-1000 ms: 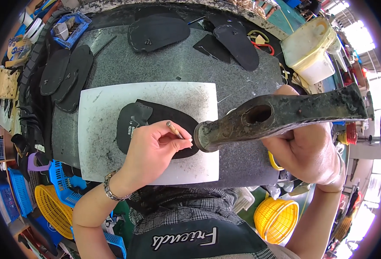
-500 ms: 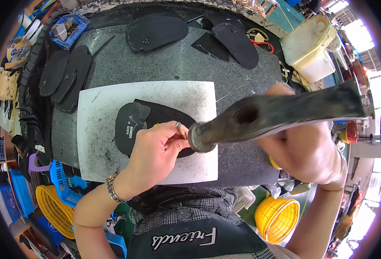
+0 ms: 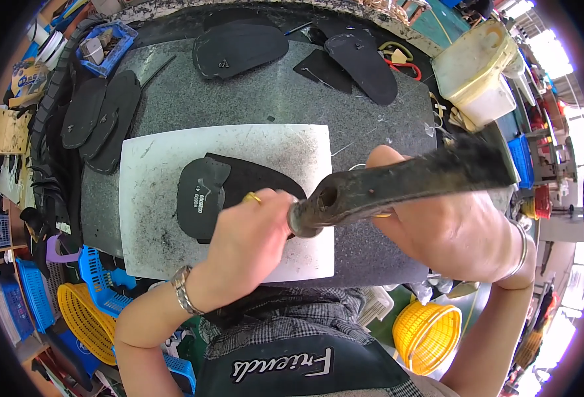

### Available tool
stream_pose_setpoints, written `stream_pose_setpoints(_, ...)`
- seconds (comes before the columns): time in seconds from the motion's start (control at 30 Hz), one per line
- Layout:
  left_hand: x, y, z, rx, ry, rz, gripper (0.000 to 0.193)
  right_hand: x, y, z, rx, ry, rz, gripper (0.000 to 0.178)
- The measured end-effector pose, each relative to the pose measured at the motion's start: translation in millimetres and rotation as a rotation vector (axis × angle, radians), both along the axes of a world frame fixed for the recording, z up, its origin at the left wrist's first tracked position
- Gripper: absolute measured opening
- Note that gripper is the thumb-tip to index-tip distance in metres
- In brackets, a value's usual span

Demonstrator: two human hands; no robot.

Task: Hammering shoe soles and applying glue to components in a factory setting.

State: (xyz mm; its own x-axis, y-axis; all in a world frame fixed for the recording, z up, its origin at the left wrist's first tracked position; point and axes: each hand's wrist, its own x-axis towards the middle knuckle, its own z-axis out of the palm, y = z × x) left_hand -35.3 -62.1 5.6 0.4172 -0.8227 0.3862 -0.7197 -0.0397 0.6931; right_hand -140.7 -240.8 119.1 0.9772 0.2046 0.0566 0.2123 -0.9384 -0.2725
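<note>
black leather piece (image 3: 229, 195) lies flat on the white cutting board (image 3: 153, 192), a bit left of the board's middle, rounded end to the left with a lighter flap on it. board sits on the grey stone table (image 3: 272, 96).

left hand (image 3: 249, 241) rests on the right end of the leather piece, fingers curled in and bunched together at the tips; whatever they pinch is hidden, cannot tell. gold ring (image 3: 252, 197) on one finger, metal watch (image 3: 182, 289) on the wrist.

right hand (image 3: 451, 228) is wrapped tight round a dark worn hammer (image 3: 398, 185), fingers closed on the handle. the hammer's round end is just beside the left fingertips, over the right edge of the leather piece; cannot tell if it touches. handle blurred toward the right.

further out: more black leather pieces (image 3: 239, 46) at the far side of the table, a stack of them (image 3: 97, 119) on the left edge. cream plastic tub (image 3: 470, 66) at far right. blue tray (image 3: 103, 43) far left. yellow basket (image 3: 427, 331) below the table on the right, another yellow basket (image 3: 83, 321) and a blue crate (image 3: 107, 284) on the lower left.
</note>
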Motion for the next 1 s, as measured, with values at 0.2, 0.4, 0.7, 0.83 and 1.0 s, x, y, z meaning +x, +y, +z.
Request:
stream_pose_setpoints(0.2,6,2,-6,0.066,0.339,0.085,0.009,13,0,-2,0.149,-0.314,-0.019,0.019)
stream_pose_setpoints(0.4,2,-3,-1,0.040,0.058,0.068,0.010,0,-6,3,-0.015,0.030,-0.002,0.023)
stream_pose_setpoints(0.7,0,-6,-11,0.014,0.042,0.078,0.012,9,-3,5,-0.058,0.045,-0.020,0.025)
stream_pose_setpoints(0.83,9,-8,-19,-0.005,0.520,0.107,0.012,3,-4,10,0.076,-0.256,-0.056,0.030)
stream_pose_setpoints(1.0,2,-1,-16,0.091,0.225,0.102,0.009,13,-4,5,0.193,-0.288,-0.114,0.027)
